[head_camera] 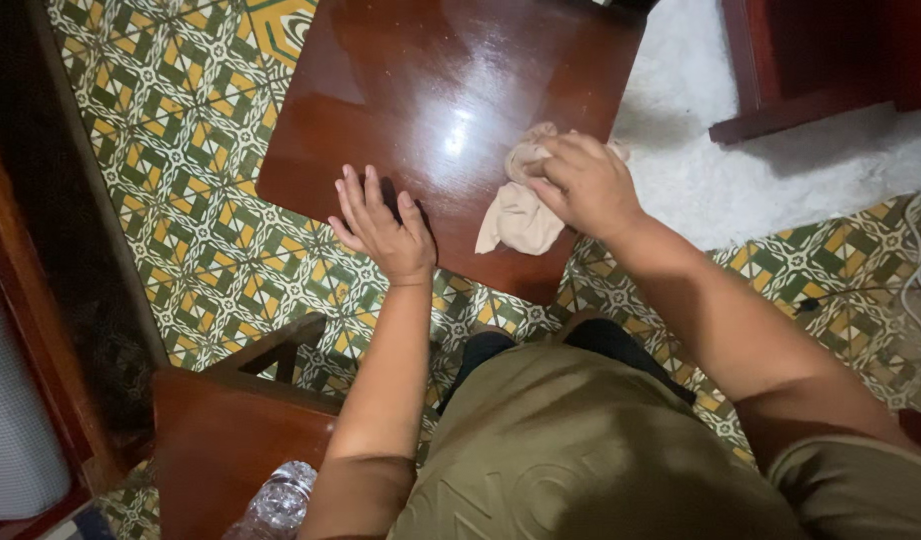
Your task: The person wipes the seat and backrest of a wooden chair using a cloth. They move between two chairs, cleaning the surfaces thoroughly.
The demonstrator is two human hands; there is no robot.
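Centre frame, on the glossy wooden table: I see my right hand with fingers curled, gripping a crumpled beige cloth. Cloth's long axis runs upper right to lower left. Left hand rests flat, fingers spread, at the table's near edge.

Right hand on beige cloth, left hand flat on table

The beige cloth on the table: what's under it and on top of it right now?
The right hand presses on the beige cloth, which lies on the glossy wooden table. The tabletop beneath the cloth is covered, so nothing there can be seen.
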